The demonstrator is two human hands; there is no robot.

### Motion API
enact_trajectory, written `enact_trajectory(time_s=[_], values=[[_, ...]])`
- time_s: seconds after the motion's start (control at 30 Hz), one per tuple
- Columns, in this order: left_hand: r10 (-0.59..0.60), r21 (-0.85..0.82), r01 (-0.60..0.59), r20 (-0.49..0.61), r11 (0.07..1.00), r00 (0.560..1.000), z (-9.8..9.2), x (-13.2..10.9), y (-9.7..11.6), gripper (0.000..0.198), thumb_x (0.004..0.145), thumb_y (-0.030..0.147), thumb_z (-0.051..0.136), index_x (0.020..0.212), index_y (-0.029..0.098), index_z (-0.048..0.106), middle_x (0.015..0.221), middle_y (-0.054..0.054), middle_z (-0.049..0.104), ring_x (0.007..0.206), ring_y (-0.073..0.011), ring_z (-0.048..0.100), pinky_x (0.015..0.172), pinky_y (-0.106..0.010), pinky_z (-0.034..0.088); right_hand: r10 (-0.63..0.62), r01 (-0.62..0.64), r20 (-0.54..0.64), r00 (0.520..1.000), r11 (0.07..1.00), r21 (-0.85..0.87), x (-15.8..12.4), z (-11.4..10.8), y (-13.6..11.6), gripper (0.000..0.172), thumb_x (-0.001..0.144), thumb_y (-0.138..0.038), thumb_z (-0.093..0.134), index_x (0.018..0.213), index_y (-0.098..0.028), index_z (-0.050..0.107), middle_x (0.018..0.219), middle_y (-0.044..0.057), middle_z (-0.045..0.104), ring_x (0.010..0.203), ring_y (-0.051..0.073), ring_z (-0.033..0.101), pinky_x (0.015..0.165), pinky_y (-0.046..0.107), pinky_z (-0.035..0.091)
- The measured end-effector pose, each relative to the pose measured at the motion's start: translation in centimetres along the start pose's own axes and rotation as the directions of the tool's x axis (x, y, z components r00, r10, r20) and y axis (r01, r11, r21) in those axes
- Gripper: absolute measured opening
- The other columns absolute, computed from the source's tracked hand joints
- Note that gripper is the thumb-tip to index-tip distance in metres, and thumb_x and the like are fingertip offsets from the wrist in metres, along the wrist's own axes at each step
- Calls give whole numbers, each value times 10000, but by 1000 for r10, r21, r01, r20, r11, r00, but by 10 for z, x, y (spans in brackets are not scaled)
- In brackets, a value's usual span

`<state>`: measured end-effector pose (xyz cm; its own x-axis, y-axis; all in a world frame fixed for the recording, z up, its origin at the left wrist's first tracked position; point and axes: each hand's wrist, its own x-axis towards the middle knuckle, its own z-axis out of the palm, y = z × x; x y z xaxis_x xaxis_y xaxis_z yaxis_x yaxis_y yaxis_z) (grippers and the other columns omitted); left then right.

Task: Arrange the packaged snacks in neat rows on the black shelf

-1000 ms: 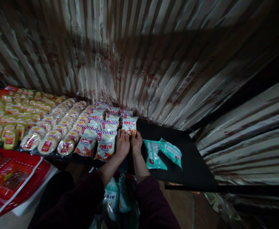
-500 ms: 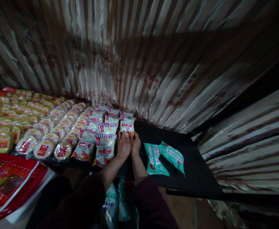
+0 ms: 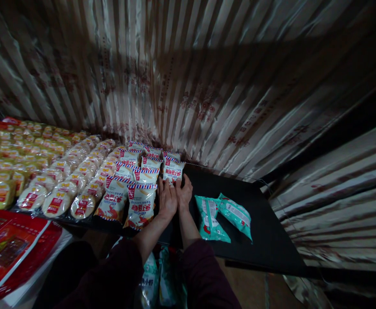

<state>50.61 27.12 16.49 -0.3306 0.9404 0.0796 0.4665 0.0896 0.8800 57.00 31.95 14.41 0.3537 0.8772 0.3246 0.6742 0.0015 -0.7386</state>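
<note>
Both my hands rest side by side on the black shelf (image 3: 258,227), touching the near edge of a white, red and blue striped snack packet (image 3: 172,170). My left hand (image 3: 166,200) lies flat with its fingers stretched toward that packet. The fingers of my right hand (image 3: 184,192) are spread at the packet's lower right corner. More packets of the same kind (image 3: 141,204) lie in rows just left of my hands. Two teal snack packets (image 3: 221,212) lie on the shelf to the right of my right hand.
Rows of round rice-cracker packs (image 3: 55,201) and yellow packs (image 3: 1,191) fill the shelf's left part. A red basket (image 3: 10,253) sits at lower left. A bag with more packets (image 3: 157,279) hangs below between my arms. Striped foil sheeting (image 3: 188,77) backs the shelf.
My hands have slid the striped packet a little farther back on the shelf, and my fingers have spread out flat from a pinch.
</note>
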Motion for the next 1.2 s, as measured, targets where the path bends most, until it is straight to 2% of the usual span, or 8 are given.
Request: enact_trajectory(time_s=[0.2,0.4,0.53,0.7,0.83,0.97,1.07,1.2], values=[[27,-29,-27,-13,999,1000,0,0,-3,463,909,279,290,1294,105,479,1486,-147,315,1416,-246,156,1155,-457,147,60,-64,66,996,997,52,15,0,-12,638,831,-513,421,1318,-103,458,1221,175,593,1118,271,554,941,407,414],[-20,3,20,39,1000,999,-3,1,-2,487,910,275,293,1311,56,462,1485,-184,295,1412,-250,168,1159,-430,138,80,-84,169,982,996,15,19,-1,-19,609,852,-517,401,1327,-139,451,1092,142,664,969,253,633,841,361,465],[-30,1,30,37,1000,999,-2,0,-2,490,913,283,300,1324,60,448,1488,-190,283,1411,-253,169,1151,-442,158,44,-53,169,985,997,51,18,1,-15,577,859,-497,396,1312,-146,464,1135,139,649,1000,245,625,870,357,457],[-30,-11,30,28,999,999,0,-1,-4,506,920,298,281,1331,49,438,1491,-199,269,1413,-252,161,1151,-429,159,-11,3,111,994,998,70,21,5,-12,611,828,-527,424,1266,-109,501,1222,177,589,1120,262,552,954,393,407],[-25,-35,26,29,999,999,0,-1,-6,514,922,310,269,1344,61,425,1502,-184,250,1414,-248,154,1152,-427,156,5,-28,183,983,992,127,21,7,-13,581,835,-548,402,1268,-171,489,1136,116,640,1028,228,599,889,357,449],[-42,-46,44,43,998,998,1,1,-9,516,920,316,274,1346,67,425,1500,-180,256,1412,-248,164,1155,-423,151,-23,-2,179,984,990,139,21,10,-12,532,841,-533,412,1229,-186,519,1106,94,655,997,212,611,866,332,457],[-43,-54,44,14,998,999,2,1,-10,496,914,314,294,1338,101,442,1498,-155,278,1410,-239,178,1155,-425,152,-20,-1,150,989,990,139,21,12,-10,556,831,-532,436,1239,-162,511,1136,119,643,1027,227,601,888,352,448],[-25,-58,26,19,998,999,1,-1,-9,491,913,308,300,1335,103,444,1494,-158,284,1410,-240,176,1147,-442,172,53,-65,125,991,993,101,18,10,-9,680,810,-551,455,1309,-89,444,1248,199,569,1144,279,541,967,417,400]])
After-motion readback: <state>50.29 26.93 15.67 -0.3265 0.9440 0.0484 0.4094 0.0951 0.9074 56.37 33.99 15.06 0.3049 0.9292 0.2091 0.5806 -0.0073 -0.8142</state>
